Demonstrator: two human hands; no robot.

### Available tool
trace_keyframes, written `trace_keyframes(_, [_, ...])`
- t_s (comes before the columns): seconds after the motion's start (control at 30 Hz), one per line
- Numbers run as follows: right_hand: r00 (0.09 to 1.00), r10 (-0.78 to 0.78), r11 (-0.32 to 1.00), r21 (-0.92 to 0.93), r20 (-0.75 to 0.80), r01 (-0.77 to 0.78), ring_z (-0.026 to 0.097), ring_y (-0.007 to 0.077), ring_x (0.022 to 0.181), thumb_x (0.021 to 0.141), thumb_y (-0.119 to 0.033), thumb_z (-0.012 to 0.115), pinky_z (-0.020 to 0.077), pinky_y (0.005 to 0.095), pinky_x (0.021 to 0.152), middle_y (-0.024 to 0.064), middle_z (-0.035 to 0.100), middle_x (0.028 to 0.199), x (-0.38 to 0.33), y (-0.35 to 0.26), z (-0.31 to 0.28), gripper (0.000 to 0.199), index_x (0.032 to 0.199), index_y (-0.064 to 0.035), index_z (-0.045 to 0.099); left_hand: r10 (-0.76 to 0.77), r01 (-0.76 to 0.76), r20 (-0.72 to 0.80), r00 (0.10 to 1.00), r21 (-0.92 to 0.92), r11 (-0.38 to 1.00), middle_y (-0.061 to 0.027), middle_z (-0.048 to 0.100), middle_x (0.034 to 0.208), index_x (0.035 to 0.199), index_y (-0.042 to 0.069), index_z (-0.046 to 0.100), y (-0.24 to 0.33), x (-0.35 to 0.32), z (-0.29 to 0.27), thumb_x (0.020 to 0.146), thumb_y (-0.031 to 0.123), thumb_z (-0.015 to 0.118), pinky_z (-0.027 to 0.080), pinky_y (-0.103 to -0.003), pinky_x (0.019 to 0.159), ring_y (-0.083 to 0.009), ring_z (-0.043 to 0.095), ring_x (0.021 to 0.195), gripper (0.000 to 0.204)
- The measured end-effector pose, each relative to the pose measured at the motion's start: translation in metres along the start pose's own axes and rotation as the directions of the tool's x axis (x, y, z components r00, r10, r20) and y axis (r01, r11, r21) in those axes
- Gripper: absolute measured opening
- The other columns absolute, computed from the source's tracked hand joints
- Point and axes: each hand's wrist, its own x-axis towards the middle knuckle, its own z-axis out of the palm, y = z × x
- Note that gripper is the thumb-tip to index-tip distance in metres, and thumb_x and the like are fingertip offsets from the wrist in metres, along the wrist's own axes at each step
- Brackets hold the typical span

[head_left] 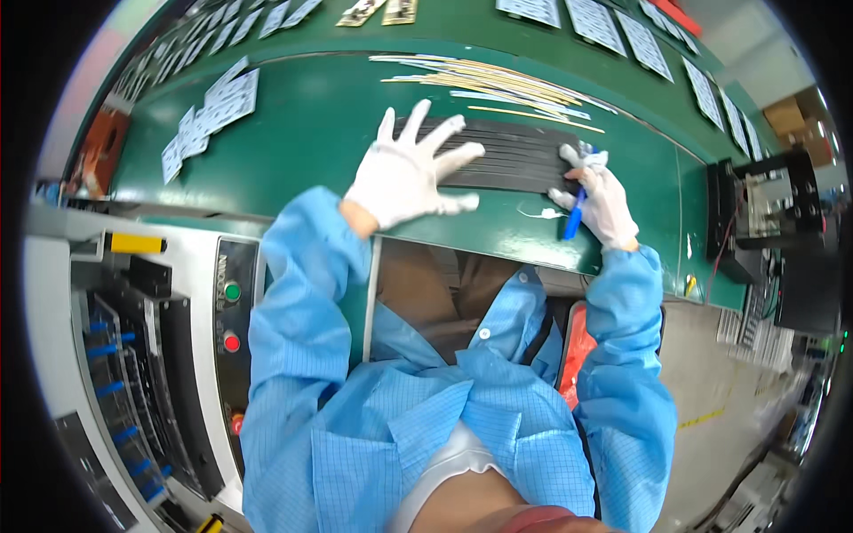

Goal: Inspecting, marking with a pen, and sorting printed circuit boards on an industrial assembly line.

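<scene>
In the head view, my left hand [400, 178] in a white glove has its fingers spread, over the left end of a row of long black strips [515, 160]. The strips lie side by side on the green table. At their right end, my right hand [600, 191], gloved with some bare fingertips, is closed round a blue pen [574, 218]. One end of the pen points down toward the table's near edge. A small white scrap [544, 213] lies just left of the pen.
Beyond the strips lies a loose pile of thin tan and white sticks [498, 82]. White sheets with cut-outs [222, 102] are stacked at left; more panels [595, 25] line the back shelf. A machine with buttons [233, 291] stands at left, a black fixture [764, 200] at right.
</scene>
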Motion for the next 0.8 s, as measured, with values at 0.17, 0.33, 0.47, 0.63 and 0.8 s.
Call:
trace_keyframes(0.17, [0.892,-0.440,0.789,-0.518,-0.099,0.331,0.064,0.0257,0.080,0.076,-0.004,0.074,0.0519,0.0345,0.069,0.0075,0.067,0.093,0.002,0.011,0.005,0.028,0.100,-0.0028,0.061,0.179,-0.177,-0.036,0.983,0.061,0.982,-0.0096,0.054,0.130,0.133,0.023,0.050,-0.024,0.044,0.022,0.088,0.047,0.055,0.043,-0.041,0.099,-0.0314,0.050,0.120,0.051])
trace_keyframes(0.33, [0.950,-0.014,0.997,0.062,-0.311,0.035,0.065,0.0216,0.080,0.080,0.003,0.068,0.0530,0.0300,0.068,0.0112,0.069,0.095,-0.005,0.002,0.006,0.014,0.090,-0.0010,0.060,0.299,-0.297,-0.074,0.951,0.031,0.954,-0.0084,0.059,0.121,0.130,0.020,0.051,-0.037,0.052,0.021,0.084,0.044,0.060,0.052,-0.038,0.087,-0.0279,0.057,0.111,0.053])
trace_keyframes(0.47, [0.875,-0.298,0.940,-0.277,-0.382,0.199,0.064,0.0193,0.079,0.083,0.004,0.065,0.0542,0.0271,0.070,0.0167,0.067,0.100,-0.025,-0.013,0.011,0.008,0.083,0.0024,0.057,0.200,-0.224,0.122,0.972,0.224,0.949,-0.0130,0.043,0.140,0.139,0.028,0.043,-0.029,0.056,0.013,0.076,0.069,0.055,0.038,-0.046,0.104,-0.0341,0.041,0.128,0.076])
trace_keyframes(0.63, [0.923,-0.382,0.782,-0.551,-0.056,0.291,0.063,0.0280,0.075,0.075,-0.010,0.074,0.0519,0.0385,0.066,0.0122,0.067,0.086,-0.051,-0.035,0.042,0.019,0.080,-0.0039,0.056,0.187,-0.206,0.212,0.959,0.071,0.976,-0.0185,0.045,0.135,0.141,0.028,0.041,-0.028,0.071,0.007,0.075,0.069,0.059,0.045,-0.047,0.096,-0.0339,0.050,0.120,0.079])
trace_keyframes(0.8, [0.914,-0.396,0.620,-0.761,-0.092,0.192,0.057,0.0286,0.072,0.077,-0.024,0.073,0.0466,0.0395,0.065,0.0110,0.059,0.087,-0.050,-0.039,0.071,0.027,0.086,-0.0067,0.055,0.229,-0.260,0.311,0.923,0.064,0.963,-0.0245,0.044,0.134,0.143,0.026,0.035,-0.032,0.083,-0.002,0.076,0.056,0.067,0.054,-0.043,0.083,-0.0371,0.062,0.097,0.080])
